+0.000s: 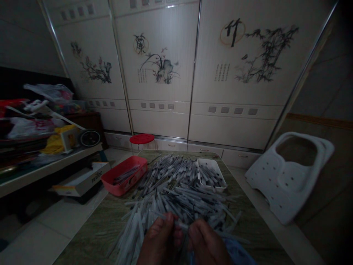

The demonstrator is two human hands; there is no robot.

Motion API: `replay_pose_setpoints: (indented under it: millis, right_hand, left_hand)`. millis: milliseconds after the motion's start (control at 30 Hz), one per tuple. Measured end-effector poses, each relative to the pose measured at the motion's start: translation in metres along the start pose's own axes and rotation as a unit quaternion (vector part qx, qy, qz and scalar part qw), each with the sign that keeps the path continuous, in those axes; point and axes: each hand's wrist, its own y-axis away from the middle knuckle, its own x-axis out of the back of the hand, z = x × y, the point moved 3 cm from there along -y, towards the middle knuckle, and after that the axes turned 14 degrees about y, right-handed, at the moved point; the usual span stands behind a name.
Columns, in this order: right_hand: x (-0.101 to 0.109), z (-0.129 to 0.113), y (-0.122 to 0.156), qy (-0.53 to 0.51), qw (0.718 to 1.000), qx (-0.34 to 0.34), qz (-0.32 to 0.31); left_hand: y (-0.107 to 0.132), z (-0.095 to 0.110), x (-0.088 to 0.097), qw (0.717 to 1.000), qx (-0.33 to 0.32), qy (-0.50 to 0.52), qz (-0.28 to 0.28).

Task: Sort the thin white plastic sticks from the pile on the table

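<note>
Near the table's front edge, my left hand (pixel 160 237) and my right hand (pixel 206 241) are close together, fingers pinched. Between them they hold one slim, translucent pen (pixel 181 224), which both hands grip. Under and beyond them spreads a large heap of similar pens (pixel 176 169), clear-barrelled with some dark ends. More long, pale pieces lie loose at the left (pixel 132 230). A white tray (pixel 223 188) at the back right holds several pens. In the red plastic basket (pixel 118 189) at the left lie a few more.
The wood-patterned table (pixel 91 235) carries the heap. Blue cloth (pixel 238 252) shows by my right wrist. A red stool (pixel 142 138) stands behind the table, and a white plastic folding chair or seat (pixel 289 184) leans at the right. A cluttered bench (pixel 68 154) is at the left.
</note>
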Motion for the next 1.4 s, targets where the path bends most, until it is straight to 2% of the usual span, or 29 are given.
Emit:
replay_pose_setpoints:
  millis: [67, 200, 367, 533, 667, 833, 967, 1133, 1267, 1400]
  right_hand:
    - [-0.0017, 0.0016, -0.0013, -0.020, 0.999, -0.015, -0.024]
    - [-0.0004, -0.0005, -0.0027, -0.029, 0.999, 0.012, -0.024]
    - [0.0003, -0.0017, -0.0004, -0.067, 0.995, -0.057, -0.049]
    - [0.0045, -0.0029, -0.0033, -0.052, 0.998, -0.008, -0.041]
    - [0.0016, 0.0011, -0.0029, -0.096, 0.989, -0.074, -0.086]
    - [0.0035, -0.0003, -0.0046, -0.097, 0.993, -0.034, -0.052]
    - [0.0012, 0.0030, -0.0035, -0.125, 0.985, -0.097, -0.074]
    - [0.0037, -0.0015, -0.0048, -0.121, 0.989, -0.055, -0.070]
    - [0.0030, 0.0019, -0.0048, -0.143, 0.978, -0.128, -0.080]
    - [0.0045, 0.0012, -0.0063, -0.134, 0.983, -0.100, -0.082]
  left_hand:
    - [-0.0020, -0.0007, 0.0020, 1.000, -0.003, -0.008, 0.004]
    - [-0.0039, 0.0011, 0.0033, 1.000, -0.017, -0.006, -0.008]
    - [-0.0057, 0.0011, 0.0040, 0.999, -0.012, -0.028, -0.022]
    - [-0.0068, 0.0011, 0.0056, 0.999, -0.021, -0.038, -0.026]
    - [-0.0082, 0.0001, 0.0078, 0.999, -0.013, -0.044, -0.010]
    - [-0.0100, -0.0018, 0.0091, 0.999, -0.023, -0.037, -0.008]
    - [-0.0087, -0.0024, 0.0072, 0.999, 0.001, -0.032, -0.026]
    - [-0.0072, 0.0013, 0.0058, 0.999, -0.014, -0.037, -0.008]
    - [-0.0052, 0.0024, 0.0046, 0.999, -0.017, -0.044, 0.001]
    - [-0.0031, 0.0025, 0.0030, 0.999, -0.014, -0.044, -0.001]
